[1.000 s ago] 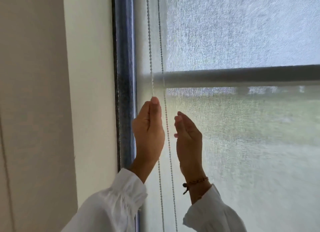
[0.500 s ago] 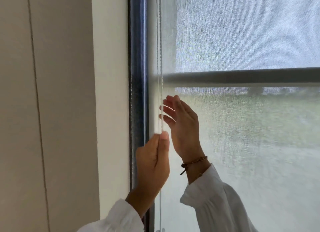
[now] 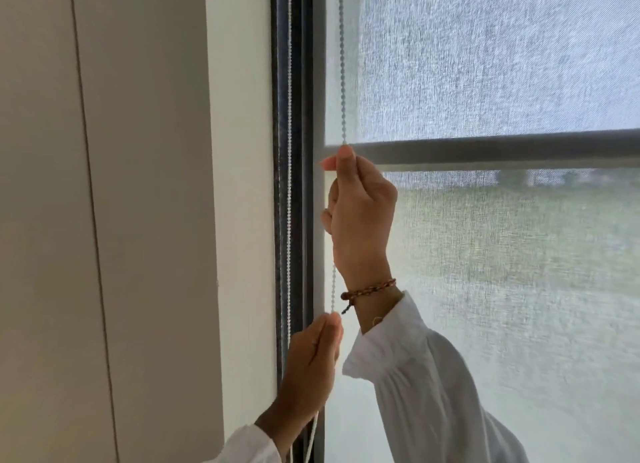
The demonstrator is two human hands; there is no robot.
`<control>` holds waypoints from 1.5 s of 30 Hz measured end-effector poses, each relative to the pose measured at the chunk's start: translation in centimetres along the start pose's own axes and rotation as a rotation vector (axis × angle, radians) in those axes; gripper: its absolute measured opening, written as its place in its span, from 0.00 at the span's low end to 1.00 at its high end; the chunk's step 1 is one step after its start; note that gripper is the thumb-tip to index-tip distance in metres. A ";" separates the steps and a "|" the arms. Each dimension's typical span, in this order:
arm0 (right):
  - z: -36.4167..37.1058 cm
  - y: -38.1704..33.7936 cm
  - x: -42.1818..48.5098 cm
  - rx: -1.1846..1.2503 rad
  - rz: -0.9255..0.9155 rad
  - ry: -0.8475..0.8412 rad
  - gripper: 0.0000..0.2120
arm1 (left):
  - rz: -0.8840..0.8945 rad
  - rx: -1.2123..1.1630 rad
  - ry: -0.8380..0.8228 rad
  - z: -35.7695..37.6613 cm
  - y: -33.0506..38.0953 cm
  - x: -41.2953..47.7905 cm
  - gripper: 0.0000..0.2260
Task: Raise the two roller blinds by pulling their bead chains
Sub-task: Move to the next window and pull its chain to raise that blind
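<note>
A white bead chain [image 3: 342, 64] hangs along the left edge of a pale, see-through roller blind [image 3: 502, 57]. My right hand [image 3: 360, 213] is high up, level with the window's dark crossbar [image 3: 512, 149], and pinches the chain between thumb and forefinger. Lower down, my left hand [image 3: 311, 369] grips the same chain, which runs taut between the two hands [image 3: 333, 282]. A second bead chain [image 3: 288, 151] hangs further left against the dark window frame, touched by neither hand. The blind's fabric covers the whole pane in view.
The dark vertical window frame [image 3: 301, 116] stands just left of the hands. A white wall reveal [image 3: 239, 185] and a beige wall panel [image 3: 138, 220] fill the left side. White sleeves cover both forearms, and a braided bracelet [image 3: 369, 291] sits on the right wrist.
My left hand has travelled down with the chain. My right hand has risen to the crossbar and closed on the chain, having been open beside it. The view has shifted so the frame sits more central.
</note>
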State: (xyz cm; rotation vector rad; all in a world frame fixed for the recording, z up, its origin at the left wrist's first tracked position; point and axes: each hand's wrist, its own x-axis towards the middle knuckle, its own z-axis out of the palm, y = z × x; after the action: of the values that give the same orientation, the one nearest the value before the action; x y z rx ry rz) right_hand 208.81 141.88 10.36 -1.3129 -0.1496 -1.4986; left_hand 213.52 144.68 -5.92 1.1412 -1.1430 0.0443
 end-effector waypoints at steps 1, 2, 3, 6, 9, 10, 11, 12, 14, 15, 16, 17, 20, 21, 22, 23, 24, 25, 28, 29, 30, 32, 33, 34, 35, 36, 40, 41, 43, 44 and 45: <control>0.1 0.3 -0.1 -0.020 -0.038 0.016 0.15 | -0.078 -0.051 -0.062 -0.6 0.0 0.7 0.24; 0.2 0.5 -0.2 -0.042 -0.072 0.029 0.14 | -0.146 -0.084 -0.119 -1.2 0.3 1.6 0.26; 0.2 0.6 -0.3 -0.062 -0.108 0.039 0.13 | -0.194 -0.122 -0.155 -1.8 0.8 2.6 0.27; 0.5 1.3 -1.3 -0.134 -0.218 0.054 0.11 | -0.243 -0.236 -0.144 -3.6 3.8 6.6 0.31; 0.8 3.0 -3.2 -0.182 -0.252 0.036 0.11 | -0.190 -0.330 -0.169 -5.4 8.5 10.8 0.29; 0.8 3.9 -3.9 -0.209 -0.256 0.026 0.11 | -0.154 -0.367 -0.184 -5.8 10.1 12.0 0.27; 0.6 4.8 -4.5 -0.257 -0.265 0.028 0.11 | -0.120 -0.397 -0.199 -6.1 11.5 13.0 0.25; 0.4 5.8 -5.1 -0.313 -0.280 0.040 0.11 | -0.088 -0.409 -0.205 -6.3 12.7 14.0 0.22; -0.2 7.9 -6.4 -0.402 -0.320 0.049 0.13 | -0.044 -0.392 -0.189 -6.2 14.2 15.7 0.19; -0.5 8.8 -7.2 -0.438 -0.329 0.041 0.16 | -0.045 -0.396 -0.179 -6.0 14.8 16.4 0.17; -0.8 9.6 -8.0 -0.473 -0.325 0.030 0.18 | -0.063 -0.411 -0.159 -5.8 14.9 17.0 0.16; -1.2 10.4 -8.7 -0.502 -0.309 0.018 0.19 | -0.094 -0.433 -0.121 -5.4 14.8 17.5 0.16; -2.8 12.3 -9.9 -0.560 -0.269 -0.005 0.16 | -0.146 -0.452 0.094 -3.6 13.2 17.9 0.16; -3.1 12.7 -10.1 -0.575 -0.274 -0.009 0.16 | -0.122 -0.431 0.168 -3.1 12.6 17.8 0.17; -3.3 13.1 -10.0 -0.579 -0.278 -0.013 0.17 | -0.076 -0.408 0.223 -2.7 12.2 17.5 0.18; -3.3 13.3 -9.9 -0.576 -0.272 -0.015 0.19 | -0.016 -0.387 0.257 -2.4 11.9 17.2 0.19; -3.3 13.5 -9.7 -0.579 -0.262 -0.012 0.21 | 0.051 -0.368 0.273 -2.3 11.8 17.1 0.19; -3.2 13.6 -9.5 -0.574 -0.237 -0.012 0.22 | 0.125 -0.345 0.277 -2.3 11.7 16.9 0.20; -3.0 13.3 -8.3 -0.407 0.006 -0.020 0.26 | 0.299 -0.266 0.274 -3.1 11.2 16.4 0.20; -2.9 13.2 -7.6 -0.327 0.097 -0.017 0.27 | 0.323 -0.249 0.275 -3.4 10.8 16.0 0.19; -2.7 12.9 -6.8 -0.253 0.164 -0.012 0.28 | 0.329 -0.230 0.279 -3.7 10.3 15.6 0.18; -2.1 12.0 -5.0 -0.148 0.206 0.000 0.29 | 0.322 -0.188 0.268 -4.2 9.0 14.5 0.17; -1.8 11.3 -4.1 -0.111 0.203 0.000 0.28 | 0.321 -0.169 0.258 -4.2 8.1 13.8 0.17; -1.5 10.7 -3.3 -0.081 0.197 -0.009 0.27 | 0.331 -0.129 0.261 -4.3 7.2 13.1 0.17; -1.0 10.0 -2.5 -0.051 0.193 -0.028 0.26 | 0.344 -0.075 0.271 -4.4 6.2 12.2 0.16; -0.6 9.4 -1.9 -0.022 0.189 -0.046 0.24 | 0.350 -0.034 0.276 -4.4 5.2 11.3 0.16; 1.0 7.5 0.2 0.077 0.174 -0.077 0.17 | 0.269 -0.056 0.236 -4.5 2.1 8.3 0.15; 1.5 7.0 0.5 0.098 0.172 -0.084 0.16 | 0.241 -0.074 0.225 -4.7 1.6 7.8 0.15; 2.2 6.1 1.3 0.131 0.179 -0.084 0.14 | 0.204 -0.074 0.213 -4.9 0.9 7.0 0.16; 2.6 5.6 1.7 0.137 0.186 -0.083 0.14 | 0.195 -0.065 0.208 -5.0 0.8 6.6 0.16; 3.0 5.2 2.0 0.140 0.198 -0.087 0.14 | 0.186 -0.063 0.203 -5.1 0.7 6.4 0.17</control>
State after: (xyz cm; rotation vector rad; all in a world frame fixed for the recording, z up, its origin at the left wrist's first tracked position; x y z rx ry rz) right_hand 215.03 140.56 10.37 -1.2434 -0.1723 -1.2424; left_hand 219.64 145.54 -0.56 0.9493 -1.0584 0.2611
